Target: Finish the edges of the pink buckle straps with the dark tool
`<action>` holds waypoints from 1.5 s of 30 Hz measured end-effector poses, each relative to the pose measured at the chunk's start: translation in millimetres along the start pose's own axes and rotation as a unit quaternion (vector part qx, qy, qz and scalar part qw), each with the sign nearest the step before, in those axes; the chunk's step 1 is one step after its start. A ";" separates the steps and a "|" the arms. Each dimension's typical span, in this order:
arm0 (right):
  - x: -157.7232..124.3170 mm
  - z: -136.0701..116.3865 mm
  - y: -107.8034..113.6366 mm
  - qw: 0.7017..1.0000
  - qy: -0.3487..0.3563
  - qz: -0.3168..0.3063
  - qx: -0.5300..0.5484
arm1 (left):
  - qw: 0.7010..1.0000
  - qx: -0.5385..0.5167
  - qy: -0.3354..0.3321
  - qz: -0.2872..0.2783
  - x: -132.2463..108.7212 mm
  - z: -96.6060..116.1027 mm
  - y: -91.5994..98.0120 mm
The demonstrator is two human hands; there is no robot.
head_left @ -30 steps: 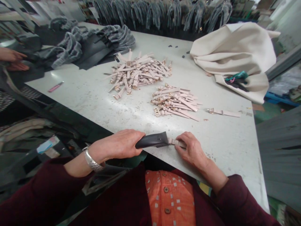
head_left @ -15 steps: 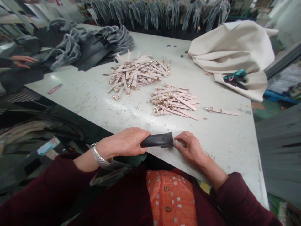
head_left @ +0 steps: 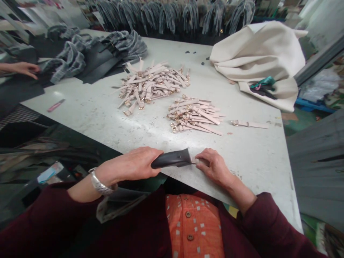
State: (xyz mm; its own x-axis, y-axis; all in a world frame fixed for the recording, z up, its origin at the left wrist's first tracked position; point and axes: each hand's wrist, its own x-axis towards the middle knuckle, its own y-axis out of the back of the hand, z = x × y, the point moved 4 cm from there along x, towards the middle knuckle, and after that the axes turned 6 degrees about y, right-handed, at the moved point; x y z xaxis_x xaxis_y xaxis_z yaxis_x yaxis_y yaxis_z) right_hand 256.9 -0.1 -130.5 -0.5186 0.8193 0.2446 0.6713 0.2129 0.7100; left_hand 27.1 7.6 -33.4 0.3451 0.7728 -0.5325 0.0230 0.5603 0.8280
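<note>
My left hand (head_left: 135, 163) is wrapped around the rear of a black, handle-shaped tool (head_left: 173, 157) with a flared front end; its exact kind is unclear. The flared end points right, over the near edge of the table. Just beyond it, my right hand (head_left: 213, 166) pinches a small pale piece (head_left: 196, 161), mostly hidden by the fingers, close against the tool's front. Ahead of my hands lies a smaller pile of pale pink buckle straps (head_left: 196, 115), with a larger pile of buckle straps (head_left: 154, 84) behind it. A single buckle strap (head_left: 249, 124) lies apart on the right.
Dark pieces with grey checked fabric (head_left: 99, 53) cover the table's far left, where another person's hand (head_left: 25, 68) rests. A pink cutter (head_left: 56, 105) lies near the left edge. Cream material (head_left: 258, 57) is heaped at the back right. Bundles of grey straps (head_left: 174, 16) hang behind.
The view has shifted slightly. The tool and the pale piece now show a small gap with a thin metallic bit between them. The other person's hand has moved a little.
</note>
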 end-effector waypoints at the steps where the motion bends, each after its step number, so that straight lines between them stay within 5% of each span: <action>1: -0.1 -0.1 -0.4 1.000 -0.004 -0.001 -0.006 | 1.000 0.012 0.010 0.005 -0.6 -2.0 2.2; 6: -0.2 -1.5 0.3 1.000 -0.019 0.007 -0.016 | 0.997 0.070 0.015 0.040 -7.7 13.8 15.7; 12: -2.8 0.4 5.3 0.997 -0.023 0.005 0.078 | 0.994 0.108 -0.030 0.012 -3.0 44.5 14.7; 17: -3.2 4.0 3.0 0.997 -0.023 -0.005 0.079 | 0.988 0.149 -0.004 -0.031 5.5 39.4 20.1; 23: -3.1 5.5 2.0 0.996 -0.035 0.005 0.083 | 0.987 0.154 -0.039 0.003 8.8 50.8 23.6; 30: -3.5 5.4 2.6 0.997 -0.028 0.016 0.077 | 0.994 0.111 0.003 -0.014 3.0 26.2 25.7; 38: -3.1 7.0 3.0 0.995 -0.044 0.020 0.089 | 0.991 0.119 -0.052 0.016 0.4 55.0 14.4; 45: -2.1 6.0 4.1 0.995 -0.038 0.017 0.093 | 0.993 0.118 -0.017 0.021 -6.6 34.5 13.4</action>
State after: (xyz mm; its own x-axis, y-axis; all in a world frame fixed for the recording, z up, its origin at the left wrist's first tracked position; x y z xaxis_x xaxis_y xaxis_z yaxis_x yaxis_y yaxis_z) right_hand 263.9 2.1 -132.1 -0.4565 0.8642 0.2115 0.7779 0.2724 0.5662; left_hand 57.6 -0.3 -12.7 0.3825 0.7813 -0.4932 0.2252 0.4389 0.8699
